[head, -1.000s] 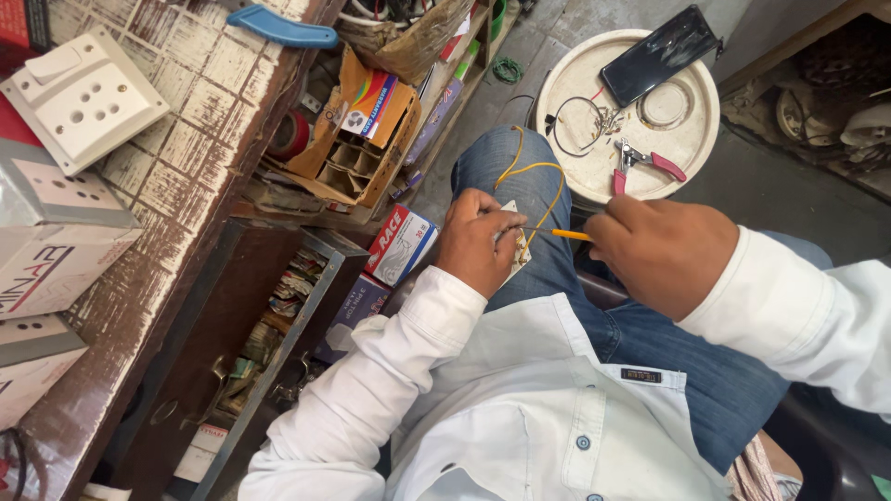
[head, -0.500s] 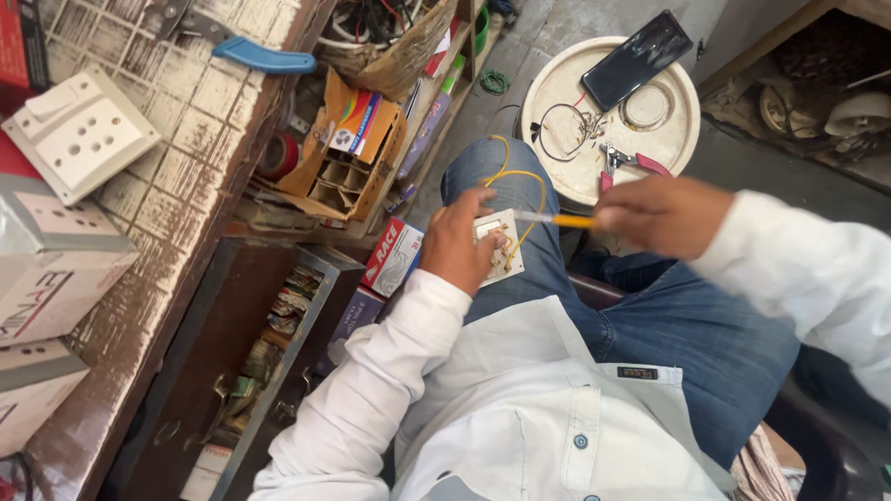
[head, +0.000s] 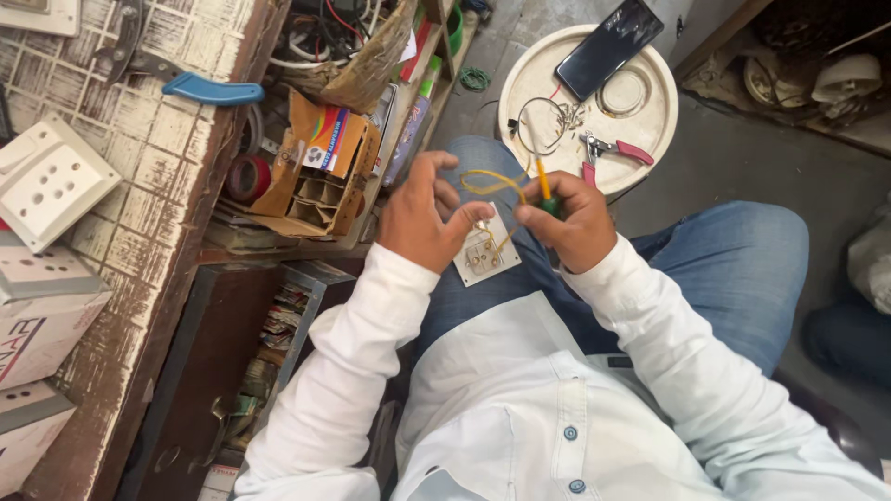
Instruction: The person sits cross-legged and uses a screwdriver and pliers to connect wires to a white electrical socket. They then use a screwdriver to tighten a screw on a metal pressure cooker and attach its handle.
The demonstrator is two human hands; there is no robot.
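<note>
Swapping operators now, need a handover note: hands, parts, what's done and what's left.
Left hand: steadies the white switch plate on the lap, fingers pinching the yellow wire.
Right hand: grips a screwdriver with its tip down at the plate.
Nearby: white round tray with red-handled pliers, a phone and wire rings.
Done: yellow wire already looped at the plate's back.
Left: whether its terminals are tightened cannot be told.

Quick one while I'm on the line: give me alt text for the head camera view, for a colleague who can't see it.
Seen from above, a seated person in a white shirt and jeans holds a small white switch plate on the lap with the left hand, while the right hand works a yellow-handled screwdriver among its yellow wires. Ahead sits a round white tray with a phone and red-handled pliers.
</note>
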